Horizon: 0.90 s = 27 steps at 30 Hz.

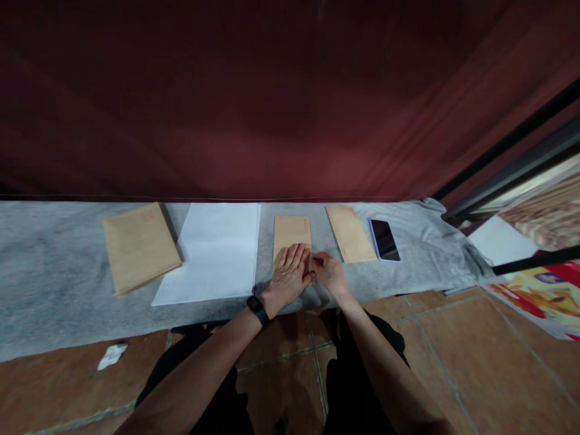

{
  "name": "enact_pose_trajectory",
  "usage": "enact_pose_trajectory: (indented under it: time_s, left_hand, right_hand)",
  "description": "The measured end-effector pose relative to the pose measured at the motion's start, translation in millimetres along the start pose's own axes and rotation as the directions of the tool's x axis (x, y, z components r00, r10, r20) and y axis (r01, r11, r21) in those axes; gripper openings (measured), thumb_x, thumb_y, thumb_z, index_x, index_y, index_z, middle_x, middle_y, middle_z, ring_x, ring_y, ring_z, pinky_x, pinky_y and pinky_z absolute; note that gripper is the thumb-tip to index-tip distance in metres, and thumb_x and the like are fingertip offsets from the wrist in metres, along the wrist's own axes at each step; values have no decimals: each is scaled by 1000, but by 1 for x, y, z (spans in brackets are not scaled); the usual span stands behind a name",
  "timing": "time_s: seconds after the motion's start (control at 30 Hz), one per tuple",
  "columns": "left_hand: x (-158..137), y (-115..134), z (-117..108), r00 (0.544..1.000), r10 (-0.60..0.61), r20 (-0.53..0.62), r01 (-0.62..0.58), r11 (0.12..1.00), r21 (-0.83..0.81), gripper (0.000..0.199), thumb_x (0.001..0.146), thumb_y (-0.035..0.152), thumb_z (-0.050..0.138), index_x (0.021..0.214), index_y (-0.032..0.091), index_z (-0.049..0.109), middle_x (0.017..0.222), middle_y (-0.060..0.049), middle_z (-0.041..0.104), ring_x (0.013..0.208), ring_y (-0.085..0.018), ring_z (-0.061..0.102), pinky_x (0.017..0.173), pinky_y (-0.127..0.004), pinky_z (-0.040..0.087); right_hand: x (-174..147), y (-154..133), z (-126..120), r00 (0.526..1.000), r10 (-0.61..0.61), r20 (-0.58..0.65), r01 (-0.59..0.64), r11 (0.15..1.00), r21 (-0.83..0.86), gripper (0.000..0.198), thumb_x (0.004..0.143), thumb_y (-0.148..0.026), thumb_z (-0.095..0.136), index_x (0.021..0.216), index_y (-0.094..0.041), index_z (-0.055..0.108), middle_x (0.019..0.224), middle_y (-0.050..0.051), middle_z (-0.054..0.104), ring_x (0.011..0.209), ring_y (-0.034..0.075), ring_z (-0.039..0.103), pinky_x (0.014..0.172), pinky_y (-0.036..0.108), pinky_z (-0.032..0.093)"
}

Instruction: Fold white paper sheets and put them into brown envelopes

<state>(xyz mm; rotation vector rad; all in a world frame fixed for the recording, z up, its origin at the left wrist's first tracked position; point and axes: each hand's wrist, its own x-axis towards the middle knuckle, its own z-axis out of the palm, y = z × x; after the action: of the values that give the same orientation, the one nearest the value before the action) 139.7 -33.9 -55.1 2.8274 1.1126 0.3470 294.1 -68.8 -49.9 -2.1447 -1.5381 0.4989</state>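
A brown paper envelope [291, 228] with red print lies on the grey cloth in front of me. My left hand [291, 269] rests flat on its lower part, fingers stretched out and a black watch [258, 309] on the wrist. At the envelope's right edge is my right hand [330, 273], its fingers curled together close to the left thumb. Whatever those fingers may pinch is hidden. Another brown envelope [351, 234] lies a little to the right. On the left, white paper sheets [215, 251] lie beside a stack of brown envelopes [140, 244].
A phone [385, 240] lies right of the envelopes. Grey cloth [421, 254] covers the narrow surface, with a dark red panel [290, 121] behind it. A dark frame and a colourful box [544, 296] stand at far right. A white scrap [111, 356] lies on the tiled floor.
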Motion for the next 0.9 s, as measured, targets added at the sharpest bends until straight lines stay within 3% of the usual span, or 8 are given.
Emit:
enact_pose_trajectory:
  time_s: [0.4, 0.57, 0.73, 0.8, 0.9]
  left_hand:
    - [3, -8, -3, 999, 25, -44, -25, 1000, 4, 71, 100, 55, 40, 155, 11, 33, 164, -16, 29, 153, -29, 24, 124, -51, 21]
    - [8, -15, -8, 1000, 16, -27, -16, 999, 31, 74, 100, 58, 38, 157, 11, 29, 165, -15, 27, 155, -29, 18, 125, -52, 19]
    - [9, -22, -13, 999, 41, -12, -40, 998, 55, 78, 98, 61, 41, 159, 16, 25, 167, -14, 21, 156, -30, 14, 125, -56, 17]
    - [9, -23, -15, 997, 70, 7, -71, 995, 70, 75, 99, 55, 44, 159, 17, 22, 168, -14, 19, 156, -30, 13, 124, -57, 18]
    - [9, -23, -18, 992, 121, 42, -125, 987, 103, 64, 101, 30, 39, 160, 17, 18, 168, -13, 19, 156, -26, 11, 125, -56, 18]
  right_hand:
    - [20, -1, 1, 996, 22, 86, -43, 967, 250, 20, 81, -19, 58, 93, -16, 74, 88, 8, 77, 82, 23, 74, 74, 32, 57]
    - [37, -2, 13, 994, -17, 104, -29, 901, 432, 34, 73, -13, 60, 105, -18, 69, 83, 3, 76, 73, 19, 72, 65, 28, 57]
    - [48, 9, 17, 999, -7, 53, -23, 832, 554, 28, 73, -20, 62, 100, -19, 67, 76, 2, 74, 71, 18, 71, 62, 26, 55]
    - [51, 15, 17, 999, 5, 33, -23, 816, 577, 28, 73, -22, 63, 101, -20, 67, 74, 1, 73, 69, 18, 70, 60, 26, 54]
    - [53, 22, 16, 1000, 10, 7, -12, 804, 595, 30, 74, -25, 64, 104, -20, 65, 74, 0, 73, 68, 18, 70, 61, 26, 55]
